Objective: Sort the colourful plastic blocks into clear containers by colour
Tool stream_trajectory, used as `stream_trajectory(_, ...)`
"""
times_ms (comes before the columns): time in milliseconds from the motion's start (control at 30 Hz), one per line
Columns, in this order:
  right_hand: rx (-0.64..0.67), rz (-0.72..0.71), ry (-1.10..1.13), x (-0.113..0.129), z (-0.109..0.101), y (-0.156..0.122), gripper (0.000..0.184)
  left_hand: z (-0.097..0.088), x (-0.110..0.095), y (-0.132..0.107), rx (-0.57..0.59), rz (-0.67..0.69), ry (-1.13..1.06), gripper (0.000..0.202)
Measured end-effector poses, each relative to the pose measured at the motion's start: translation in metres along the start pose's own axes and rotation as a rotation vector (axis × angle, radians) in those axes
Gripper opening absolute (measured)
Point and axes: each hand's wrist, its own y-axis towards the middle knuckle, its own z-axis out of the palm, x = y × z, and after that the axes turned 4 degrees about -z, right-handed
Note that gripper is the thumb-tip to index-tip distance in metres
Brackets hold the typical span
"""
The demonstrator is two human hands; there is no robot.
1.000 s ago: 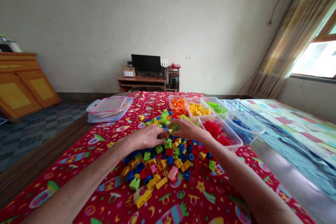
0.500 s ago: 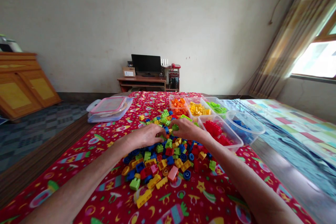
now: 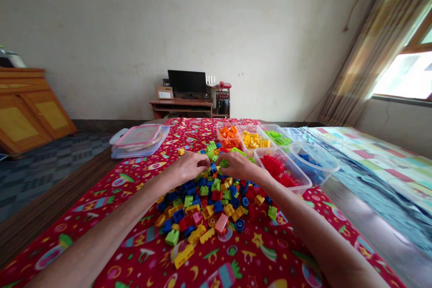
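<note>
A mixed heap of toy building blocks (image 3: pixel 216 195) in green, yellow, blue, red, orange and pink lies before me on the red patterned cloth. My left hand (image 3: pixel 191 165) hovers over the far left part of the heap, its fingers curved and slightly apart, and nothing shows between them. Opposite it, my right hand (image 3: pixel 238 165) bends down with its fingertips closed around a green building block (image 3: pixel 223 163). The undersides of both hands are hidden. Only a narrow gap lies between the two hands, with a blue block (image 3: pixel 213 168) below it.
Clear tubs stand at the right: orange blocks (image 3: pixel 228 132), yellow blocks (image 3: pixel 254 140), green blocks (image 3: pixel 277 138), red blocks (image 3: pixel 274 164) and a round tub (image 3: pixel 332 165) with blue ones. Stacked lids (image 3: pixel 138 139) lie at the left edge. Behind is a desk with a monitor (image 3: pixel 187 83).
My left hand has moved a little farther away and left, rising off the blocks. My right hand stays nearly where it was, at the green block.
</note>
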Motion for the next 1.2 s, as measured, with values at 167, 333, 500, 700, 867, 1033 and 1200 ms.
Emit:
stream_trajectory(167, -0.016, -0.018, 0.014, -0.002, 0.005, 0.002, 0.040, 0.000, -0.005, 0.003, -0.114, 0.006, -0.158, 0.016)
stream_trajectory(333, -0.028, -0.009, 0.001, 0.003, 0.006, 0.004, 0.043, 0.002, -0.008, 0.005, -0.127, -0.017, -0.336, 0.020)
stream_trajectory(500, -0.070, 0.005, 0.033, 0.004, 0.005, 0.005, 0.041, 0.001, -0.011, 0.004, -0.116, -0.003, -0.316, 0.016)
stream_trajectory(700, -0.106, 0.002, 0.077, 0.004, 0.007, 0.006, 0.049, 0.000, -0.015, 0.002, -0.149, -0.005, -0.279, 0.013)
stream_trajectory(867, -0.148, -0.017, 0.114, 0.001, 0.008, 0.007, 0.041, 0.002, -0.017, 0.001, -0.183, 0.018, -0.251, 0.012)
stream_trajectory(1033, -0.117, 0.027, 0.165, 0.000, 0.004, 0.006, 0.036, 0.002, -0.023, -0.002, -0.184, 0.084, -0.197, 0.011)
stream_trajectory(1200, -0.126, 0.044, 0.142, 0.002, 0.003, 0.004, 0.039, 0.000, -0.025, -0.002, -0.193, 0.111, -0.113, 0.011)
